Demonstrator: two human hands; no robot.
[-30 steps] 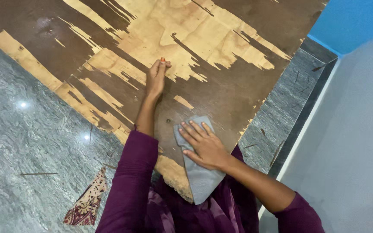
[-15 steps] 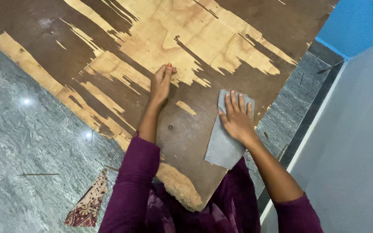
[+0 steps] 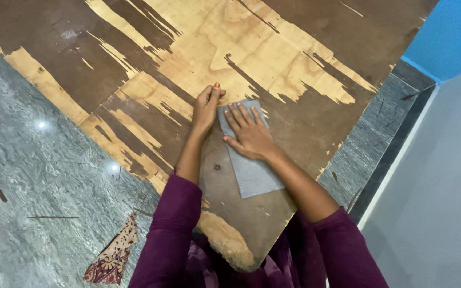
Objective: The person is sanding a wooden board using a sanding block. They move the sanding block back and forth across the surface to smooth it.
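- The grey sheet of sandpaper (image 3: 252,170) lies flat on the dark part of the worn plywood board (image 3: 305,122), near the board's close corner.
- The right hand (image 3: 247,134) presses down on the sheet's far end, fingers spread and flat, palm on the paper.
- The left hand (image 3: 207,108) rests on the board just beside the right, fingers loosely curled, holding nothing.
- Both arms wear purple sleeves (image 3: 169,234).
- The board shows pale bare wood where its brown coat has peeled.
- It lies on a grey stone floor (image 3: 38,176); a patterned cloth (image 3: 112,256) lies there, left of the person.
- A pale wall (image 3: 444,186) stands to the right.
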